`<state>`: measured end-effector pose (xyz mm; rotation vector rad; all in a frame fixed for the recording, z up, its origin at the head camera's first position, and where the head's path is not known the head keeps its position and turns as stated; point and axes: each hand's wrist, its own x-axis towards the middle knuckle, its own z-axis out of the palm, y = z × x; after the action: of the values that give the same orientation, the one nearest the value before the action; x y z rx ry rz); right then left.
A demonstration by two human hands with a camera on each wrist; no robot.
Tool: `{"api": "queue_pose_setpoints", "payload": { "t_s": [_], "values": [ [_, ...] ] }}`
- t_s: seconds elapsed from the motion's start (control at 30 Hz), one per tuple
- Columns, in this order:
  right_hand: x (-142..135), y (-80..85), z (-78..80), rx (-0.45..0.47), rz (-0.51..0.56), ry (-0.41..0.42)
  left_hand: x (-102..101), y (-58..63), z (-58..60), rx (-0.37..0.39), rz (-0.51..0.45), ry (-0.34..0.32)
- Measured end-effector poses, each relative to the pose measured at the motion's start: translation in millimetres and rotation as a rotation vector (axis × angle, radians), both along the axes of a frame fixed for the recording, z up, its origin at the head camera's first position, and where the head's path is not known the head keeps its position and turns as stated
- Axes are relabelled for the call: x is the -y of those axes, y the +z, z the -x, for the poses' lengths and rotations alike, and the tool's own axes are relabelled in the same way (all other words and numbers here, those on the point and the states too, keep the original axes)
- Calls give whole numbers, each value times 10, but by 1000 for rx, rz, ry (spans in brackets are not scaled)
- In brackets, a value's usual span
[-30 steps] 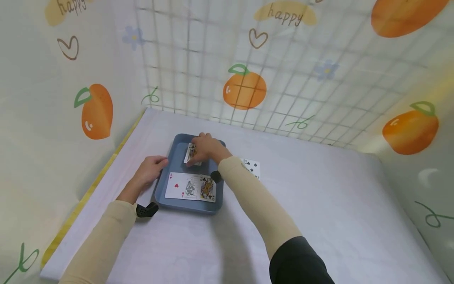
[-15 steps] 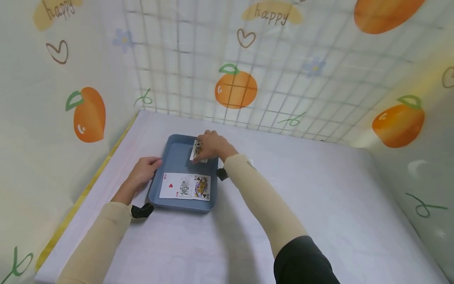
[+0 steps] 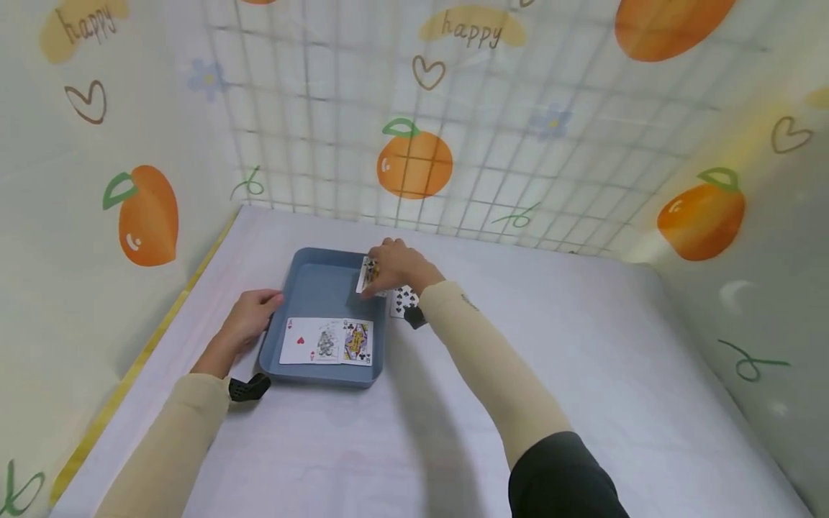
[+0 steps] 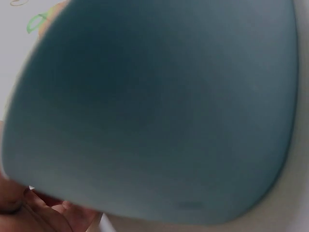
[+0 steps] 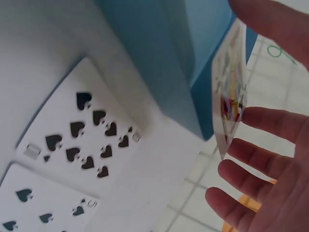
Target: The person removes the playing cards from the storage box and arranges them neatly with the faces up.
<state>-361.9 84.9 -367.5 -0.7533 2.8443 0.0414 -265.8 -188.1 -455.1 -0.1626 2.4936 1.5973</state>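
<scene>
My right hand (image 3: 401, 266) holds a picture playing card (image 5: 229, 92) by its edges, thumb on one side and fingers on the other. The card is tilted up over the right rim of the blue tray (image 3: 324, 266). My left hand (image 3: 249, 316) grips the tray's left rim with thumb and curled fingers. Along the near end of the tray lie an ace of hearts (image 3: 299, 342), a joker (image 3: 327, 342) and a queen of clubs (image 3: 358, 342), side by side and overlapping.
Right of the tray, a ten of spades (image 5: 84, 130) lies on the white tabletop. Beside it, a five of spades (image 5: 38, 208) shows partly in the right wrist view. A wire grid (image 3: 479, 129) stands behind the table.
My right hand has carried the picture card rightward from over the tray's far part to its right rim. The left hand stays at the left rim. The head view has turned slightly right.
</scene>
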Motion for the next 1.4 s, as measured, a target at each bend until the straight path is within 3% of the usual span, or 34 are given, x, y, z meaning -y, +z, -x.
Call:
{"api": "queue_pose_setpoints", "payload": {
  "t_s": [0.63, 1.4],
  "values": [
    [-472, 45, -38, 57, 21, -18, 18, -15, -35, 12, 22, -9],
    [-1053, -46, -96, 143, 62, -127, -56, -5, -49, -2, 16, -23]
  ]
}}
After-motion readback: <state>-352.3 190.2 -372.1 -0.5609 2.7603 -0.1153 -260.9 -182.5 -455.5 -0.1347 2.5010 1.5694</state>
